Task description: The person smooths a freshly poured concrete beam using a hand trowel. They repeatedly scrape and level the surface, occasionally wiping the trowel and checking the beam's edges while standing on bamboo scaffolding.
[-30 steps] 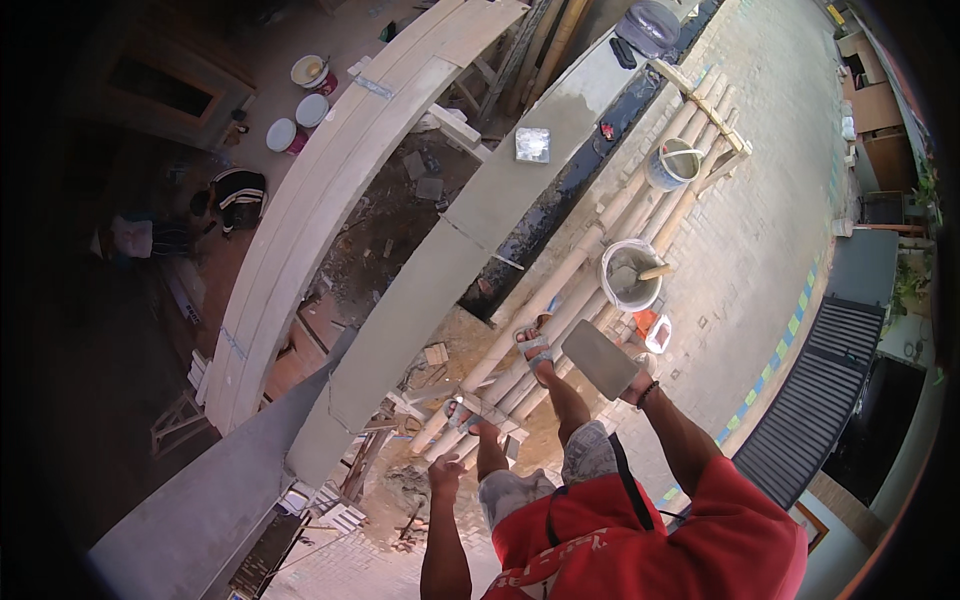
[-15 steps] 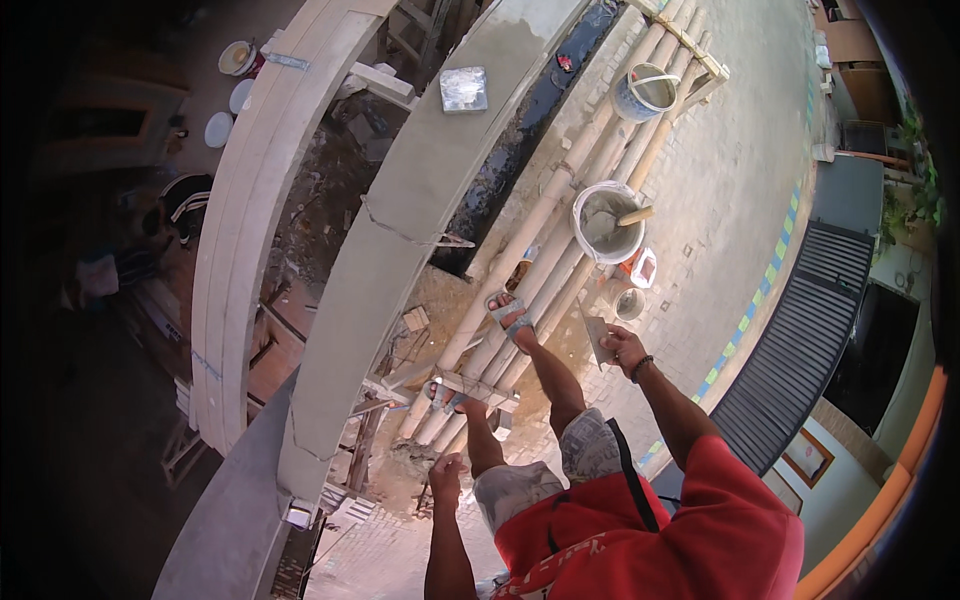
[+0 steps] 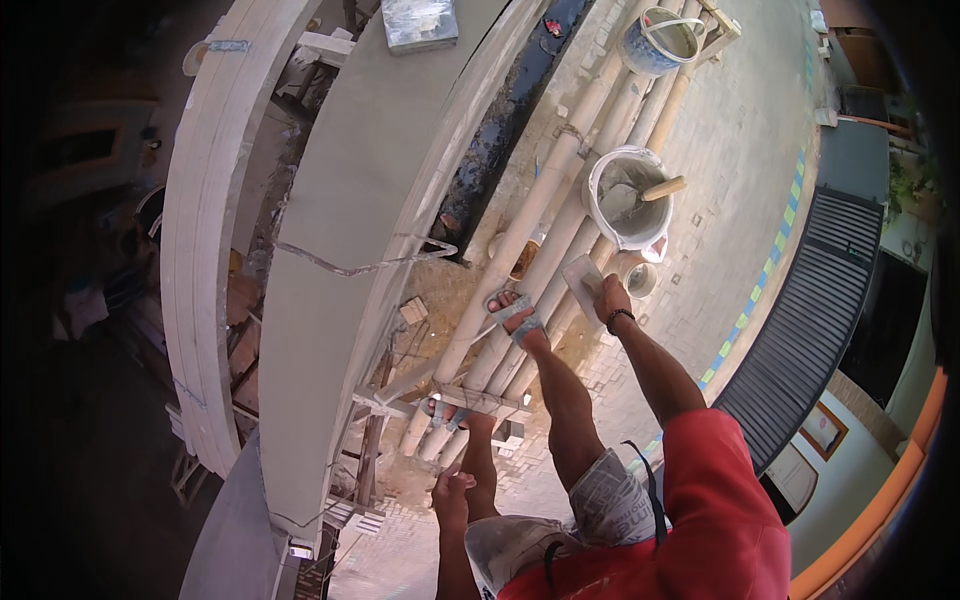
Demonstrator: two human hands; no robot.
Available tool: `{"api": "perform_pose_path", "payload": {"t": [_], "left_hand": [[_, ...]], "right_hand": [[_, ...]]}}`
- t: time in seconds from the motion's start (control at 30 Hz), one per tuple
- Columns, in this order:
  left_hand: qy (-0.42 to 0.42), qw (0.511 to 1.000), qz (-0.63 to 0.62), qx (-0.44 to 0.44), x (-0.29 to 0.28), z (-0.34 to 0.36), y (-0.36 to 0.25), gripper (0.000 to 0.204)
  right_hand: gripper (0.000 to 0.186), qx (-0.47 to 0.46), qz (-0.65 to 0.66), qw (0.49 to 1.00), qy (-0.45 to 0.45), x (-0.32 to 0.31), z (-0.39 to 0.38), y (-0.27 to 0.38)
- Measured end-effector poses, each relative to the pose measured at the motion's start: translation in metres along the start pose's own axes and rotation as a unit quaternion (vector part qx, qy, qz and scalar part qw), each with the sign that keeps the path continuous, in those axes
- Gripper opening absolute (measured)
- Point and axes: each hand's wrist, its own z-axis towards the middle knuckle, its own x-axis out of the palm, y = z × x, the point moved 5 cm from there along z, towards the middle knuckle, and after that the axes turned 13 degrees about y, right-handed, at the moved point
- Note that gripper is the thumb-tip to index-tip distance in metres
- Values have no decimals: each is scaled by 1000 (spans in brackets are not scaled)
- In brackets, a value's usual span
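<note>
My right hand (image 3: 610, 298) grips a flat metal trowel (image 3: 582, 280), held just below a white bucket (image 3: 625, 195) of grey mix with a wooden handle sticking out. My left hand (image 3: 452, 492) hangs low beside my leg, fingers curled; whether they hold anything is unclear. My sandalled feet (image 3: 515, 318) are on a scaffold of round poles (image 3: 485, 300). Left of it runs a curved grey plastered beam (image 3: 330, 200), a bent wire across it and a pale flat block (image 3: 418, 25) on top near the upper edge.
A second bucket (image 3: 655, 50) stands farther along the poles. A dark water-filled channel (image 3: 485, 150) runs beside the beam. Another curved pale beam (image 3: 205, 230) is at left, a partly seen person (image 3: 150, 210) beyond it. A paved lane (image 3: 730, 230) and dark metal gate (image 3: 810, 330) lie right.
My right hand with the trowel has moved up and left toward the nearer bucket, turning the blade. The view has shifted, so buckets and beams sit higher and farther left in the picture.
</note>
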Motion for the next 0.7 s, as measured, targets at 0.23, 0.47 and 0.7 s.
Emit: {"api": "perform_pose_path", "payload": {"t": [0.23,0.47,0.7], "left_hand": [[-4,998,34,-53,21,48,11,45],[43,916,362,-169,20,77,-20,47],[48,948,288,-123,23,65,-21,46]], "right_hand": [[37,61,-42,997,-16,43,98,-16],[48,90,-39,995,-9,79,133,-38],[55,-88,18,995,-44,46,58,34]]}}
